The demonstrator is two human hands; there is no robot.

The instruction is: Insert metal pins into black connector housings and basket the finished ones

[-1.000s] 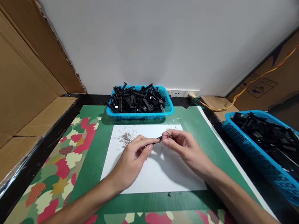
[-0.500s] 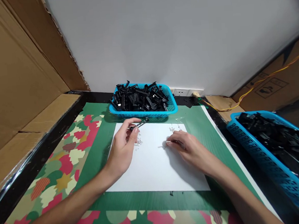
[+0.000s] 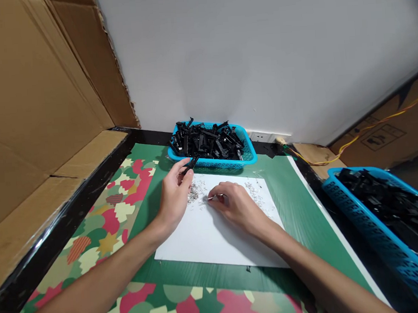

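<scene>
My left hand (image 3: 176, 192) is closed around a narrow black plastic part (image 3: 192, 163), whose far end sticks up past the fingertips, in front of the basket rim. Over the white sheet (image 3: 200, 238), my right hand (image 3: 236, 204) pinches a thin metal tool that looks like tweezers (image 3: 216, 196). Its tip points left, close to a heap of tiny metal pieces (image 3: 193, 193), which may be small springs. A second scatter of the same tiny pieces (image 3: 254, 194) lies to the right, beyond my right hand.
A blue basket (image 3: 227, 164) full of black plastic parts stands behind the sheet. Another blue basket (image 3: 363, 212) with black parts is at the right. Cardboard (image 3: 40, 92) walls the left side. A yellow cable (image 3: 337, 153) runs from the wall sockets (image 3: 260, 136).
My right hand has moved left with the tool, to the left heap. My left hand has tilted the black part more upright. The view has shifted, so the scene sits further right.
</scene>
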